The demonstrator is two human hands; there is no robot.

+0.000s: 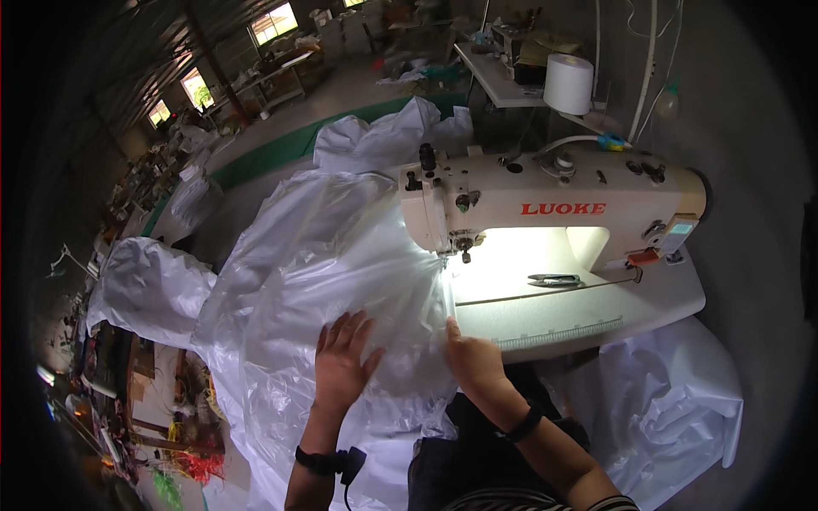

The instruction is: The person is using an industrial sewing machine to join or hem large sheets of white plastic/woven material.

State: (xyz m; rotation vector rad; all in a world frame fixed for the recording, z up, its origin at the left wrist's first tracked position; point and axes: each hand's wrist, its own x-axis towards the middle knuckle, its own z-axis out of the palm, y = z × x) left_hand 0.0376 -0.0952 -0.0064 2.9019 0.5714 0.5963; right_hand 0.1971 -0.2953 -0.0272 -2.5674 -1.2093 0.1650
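Guessing light, floppy, kinda slippery for the sheet [294,272] at the machine bed's [554,312] left edge, best pinched by its border, with left hand [342,364] spread wide but can't tell right hand's [477,364] grip.

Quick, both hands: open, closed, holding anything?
Left hand: open, spread over the white sheeting, nothing gripped.
Right hand: partly curled at the sheeting's edge; whether it pinches cannot be told.
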